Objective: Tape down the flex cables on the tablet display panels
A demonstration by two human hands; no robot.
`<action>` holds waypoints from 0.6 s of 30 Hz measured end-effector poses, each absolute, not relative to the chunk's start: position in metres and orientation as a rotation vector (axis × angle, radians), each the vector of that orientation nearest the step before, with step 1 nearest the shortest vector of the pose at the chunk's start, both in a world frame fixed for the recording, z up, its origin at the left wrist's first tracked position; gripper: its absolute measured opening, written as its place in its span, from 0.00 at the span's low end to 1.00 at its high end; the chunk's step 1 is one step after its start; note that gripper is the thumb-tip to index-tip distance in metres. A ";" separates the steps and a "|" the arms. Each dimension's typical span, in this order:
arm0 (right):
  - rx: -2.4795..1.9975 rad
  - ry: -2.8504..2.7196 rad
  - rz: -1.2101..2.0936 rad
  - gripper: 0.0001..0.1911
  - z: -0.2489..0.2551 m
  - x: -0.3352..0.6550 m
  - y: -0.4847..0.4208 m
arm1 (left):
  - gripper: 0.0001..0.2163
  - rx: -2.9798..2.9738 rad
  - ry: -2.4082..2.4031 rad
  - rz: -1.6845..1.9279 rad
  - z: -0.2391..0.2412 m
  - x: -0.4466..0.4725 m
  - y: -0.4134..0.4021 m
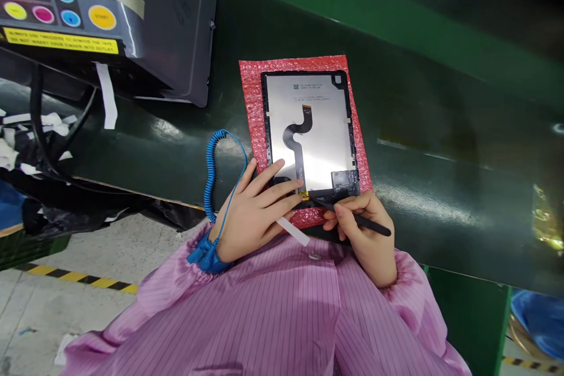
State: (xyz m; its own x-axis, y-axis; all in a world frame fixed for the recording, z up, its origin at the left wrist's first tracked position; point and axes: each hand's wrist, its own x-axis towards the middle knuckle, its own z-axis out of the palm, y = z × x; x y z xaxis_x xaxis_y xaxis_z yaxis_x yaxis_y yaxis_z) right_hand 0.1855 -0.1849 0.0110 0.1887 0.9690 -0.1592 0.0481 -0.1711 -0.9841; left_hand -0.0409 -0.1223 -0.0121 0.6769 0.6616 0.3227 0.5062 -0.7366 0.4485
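Nearest, the left hand [253, 211] wears a blue wrist strap [206, 255]; its fingers are spread across the panel's lower edge. A white strip [294, 232] protrudes beneath it; whether it is pinched cannot be told. Risk: the strip's loose end could catch on the sleeve. The right hand's [363, 235] fingers grip a slim black tool [372, 225], tip at a yellow patch [304, 194]. Risk: a slip there could scratch or tear the ribbon cable [299, 155].

The display panel [326, 141] lies on red bubble wrap [363, 158] on the tabletop [440, 158]. Risk: uneven finger pressure could stress the panel or slide the wrap. Left of it, the coiled cord [210, 176] could snag if the wrist shifts. Farther off stands a tape dispenser [176, 23].
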 end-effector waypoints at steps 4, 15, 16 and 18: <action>-1.504 -1.002 1.045 0.10 0.010 0.189 -0.189 | 0.15 2.587 0.917 0.621 -0.012 -0.042 -0.121; -1.026 -1.696 0.976 0.13 0.055 0.200 -0.184 | 0.13 1.944 0.459 0.579 0.030 -0.019 -0.144; -1.022 -1.726 0.998 0.13 0.059 0.197 -0.181 | 0.12 1.906 0.450 0.550 0.029 -0.018 -0.145; -1.043 -1.735 1.054 0.16 0.066 0.191 -0.174 | 0.11 1.854 0.461 0.535 0.025 -0.017 -0.146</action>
